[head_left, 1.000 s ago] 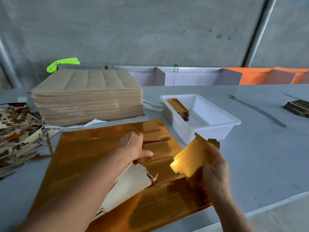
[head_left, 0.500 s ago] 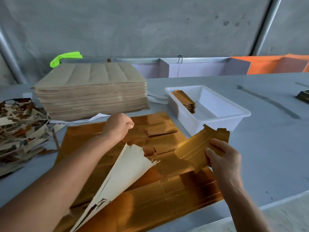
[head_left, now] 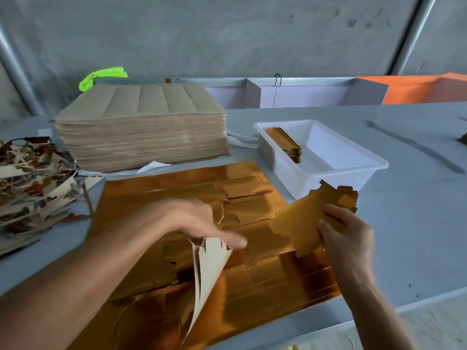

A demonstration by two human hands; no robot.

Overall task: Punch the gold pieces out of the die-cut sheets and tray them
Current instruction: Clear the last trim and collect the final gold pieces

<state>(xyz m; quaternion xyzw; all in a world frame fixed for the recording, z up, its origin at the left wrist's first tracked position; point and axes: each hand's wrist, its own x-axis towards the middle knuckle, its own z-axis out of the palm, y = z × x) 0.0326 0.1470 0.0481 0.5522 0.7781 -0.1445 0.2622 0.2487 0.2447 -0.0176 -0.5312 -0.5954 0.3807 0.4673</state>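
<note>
While the tall stack of brown die-cut sheets on the grey surface waits untouched, most work remains. One glossy gold sheet lies partly torn in front. Inside the white plastic tray only a short pile of gold pieces stands. Left hand pinches a peeled cream-backed scrap; right hand grips a freed gold piece near the tray.

Wall: rough grey concrete wall with dark spots
Poles: slanted grey metal poles lean on it
Table: wide pale grey table
Behind: orange board and pale purple panels
</note>
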